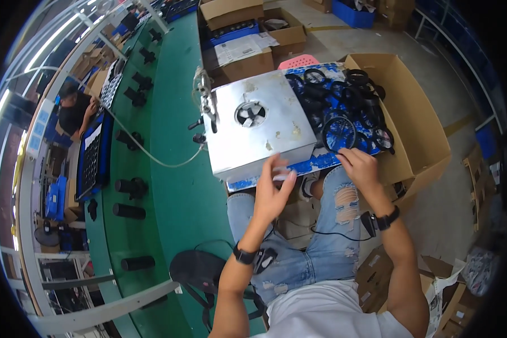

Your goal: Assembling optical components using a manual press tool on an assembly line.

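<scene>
My right hand (361,172) has its fingers pinched at the lower rim of a black ring-shaped part (339,116), which rests over a pile of similar black round parts (316,76). Through the ring shows the blue, paint-worn surface beneath. My left hand (274,194) hangs with fingers apart and nothing in it, just by the front edge of a silver metal box (253,147). In the top of that box is a round opening with a metal fixture (250,114). A valve with fittings (203,90) is attached at the box's left side.
A cardboard box (417,118) stands open right of the pile. On the left runs a green conveyor belt (177,129) with black cylindrical parts (129,210) along it. Another person (76,110) sits beyond it. A black bag (197,270) lies by my left forearm.
</scene>
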The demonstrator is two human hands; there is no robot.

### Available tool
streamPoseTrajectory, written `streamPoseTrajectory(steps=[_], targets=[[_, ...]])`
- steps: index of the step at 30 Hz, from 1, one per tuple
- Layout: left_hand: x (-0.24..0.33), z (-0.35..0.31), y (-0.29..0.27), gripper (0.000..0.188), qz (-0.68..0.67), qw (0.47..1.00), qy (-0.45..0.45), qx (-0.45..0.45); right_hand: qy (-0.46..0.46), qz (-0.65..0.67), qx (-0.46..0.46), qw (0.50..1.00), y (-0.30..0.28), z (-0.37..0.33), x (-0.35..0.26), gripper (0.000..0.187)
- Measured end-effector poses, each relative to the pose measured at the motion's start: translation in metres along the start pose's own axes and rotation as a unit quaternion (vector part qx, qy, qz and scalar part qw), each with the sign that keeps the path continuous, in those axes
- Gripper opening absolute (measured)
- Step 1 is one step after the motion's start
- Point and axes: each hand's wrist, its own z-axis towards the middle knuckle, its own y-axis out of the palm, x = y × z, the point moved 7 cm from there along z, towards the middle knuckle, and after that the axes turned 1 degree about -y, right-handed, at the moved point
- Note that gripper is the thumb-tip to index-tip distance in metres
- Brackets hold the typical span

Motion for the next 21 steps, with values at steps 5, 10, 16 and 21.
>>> streamPoseTrajectory(steps=[5,10,16,21], targets=[[-0.009,0.017,0.041,0.060,-0.068,0.987,-0.086,-0.118,-0.081,0.050,0.003,0.995,-0.045,-0.002,-0.058,0.014],[0.000,0.007,0.019,0.035,-0.067,0.997,-0.047,-0.009,-0.142,0.220,0.048,0.964,-0.080,0.004,-0.104,0.011],[0.071,0.012,0.012,0.022,0.164,0.961,0.197,-0.106,0.186,0.540,-0.246,0.783,-0.011,0.035,-0.063,0.042],[0.069,0.013,-0.031,0.036,0.057,0.995,0.077,0.009,0.231,0.587,-0.354,0.690,0.021,0.020,-0.090,0.037]])
